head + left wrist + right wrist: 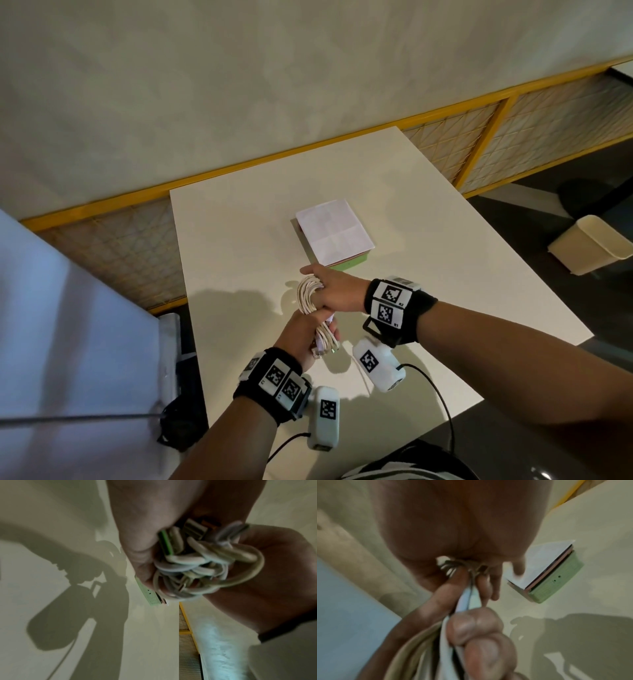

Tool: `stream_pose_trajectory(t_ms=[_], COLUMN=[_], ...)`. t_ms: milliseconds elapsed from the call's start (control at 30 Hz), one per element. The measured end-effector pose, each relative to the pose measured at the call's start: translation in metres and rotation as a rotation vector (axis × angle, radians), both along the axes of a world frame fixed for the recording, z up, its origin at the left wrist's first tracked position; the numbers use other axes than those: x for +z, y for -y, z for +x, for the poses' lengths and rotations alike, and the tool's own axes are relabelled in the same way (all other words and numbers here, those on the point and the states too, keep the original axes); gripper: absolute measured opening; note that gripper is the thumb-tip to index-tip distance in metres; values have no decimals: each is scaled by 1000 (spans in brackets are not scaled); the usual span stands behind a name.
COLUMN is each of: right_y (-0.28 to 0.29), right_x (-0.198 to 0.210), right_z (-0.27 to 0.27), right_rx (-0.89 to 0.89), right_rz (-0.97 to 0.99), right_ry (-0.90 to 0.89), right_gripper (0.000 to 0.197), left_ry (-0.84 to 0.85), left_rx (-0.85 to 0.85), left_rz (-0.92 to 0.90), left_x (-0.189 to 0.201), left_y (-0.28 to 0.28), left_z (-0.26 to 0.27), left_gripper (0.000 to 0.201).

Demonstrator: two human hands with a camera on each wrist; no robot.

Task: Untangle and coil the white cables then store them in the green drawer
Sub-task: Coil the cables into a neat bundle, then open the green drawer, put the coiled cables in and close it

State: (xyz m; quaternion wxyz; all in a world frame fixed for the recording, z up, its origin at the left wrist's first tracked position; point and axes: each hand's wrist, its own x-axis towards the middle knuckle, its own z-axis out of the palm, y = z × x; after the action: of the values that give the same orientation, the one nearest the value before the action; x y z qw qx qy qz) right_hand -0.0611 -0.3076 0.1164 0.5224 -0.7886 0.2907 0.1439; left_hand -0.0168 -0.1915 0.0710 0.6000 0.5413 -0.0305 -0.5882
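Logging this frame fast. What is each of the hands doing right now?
Left hand: closed, gripping the lower end of the white cable bundle.
Right hand: closed, gripping the upper end of the same bundle.

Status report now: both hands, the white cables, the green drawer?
Left hand and right hand both grip the white cable bundle, coiled, above table. Green drawer shut, paper on top.

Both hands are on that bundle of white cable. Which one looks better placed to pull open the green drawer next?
Probably the right hand: it grips the far end of the cable bundle, right beside the shut green drawer. The left hand holds the nearer end.
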Motion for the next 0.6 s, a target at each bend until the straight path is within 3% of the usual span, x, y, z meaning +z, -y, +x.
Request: stream_pose_trajectory(t_ms=[100, 167, 267, 333, 467, 600], right_y=[5, 10, 25, 36, 46, 56], right_x=[2, -1, -21, -43, -79, -96], right_z=[-6, -10, -17, -26, -40, -41], right_rx=[-130, -239, -410, -386, -182, -74], right_rz=[333, 358, 108, -131, -347, -426], right_ry=[131, 186, 159, 29, -229, -320], right_gripper=[79, 61, 29, 23, 41, 62], left_ry=[-16, -25, -7, 34, 269, 504], left_rx=[32, 59, 80, 94, 91, 14], left_rz=[-51, -20, 53, 150, 379, 543], left_x=[3, 1, -5, -14, -34, -43], left_y=[-1, -1, -4, -6, -5, -10], left_z=[6, 10, 15, 21, 37, 49], left_gripper=[7, 8, 10, 12, 24, 36])
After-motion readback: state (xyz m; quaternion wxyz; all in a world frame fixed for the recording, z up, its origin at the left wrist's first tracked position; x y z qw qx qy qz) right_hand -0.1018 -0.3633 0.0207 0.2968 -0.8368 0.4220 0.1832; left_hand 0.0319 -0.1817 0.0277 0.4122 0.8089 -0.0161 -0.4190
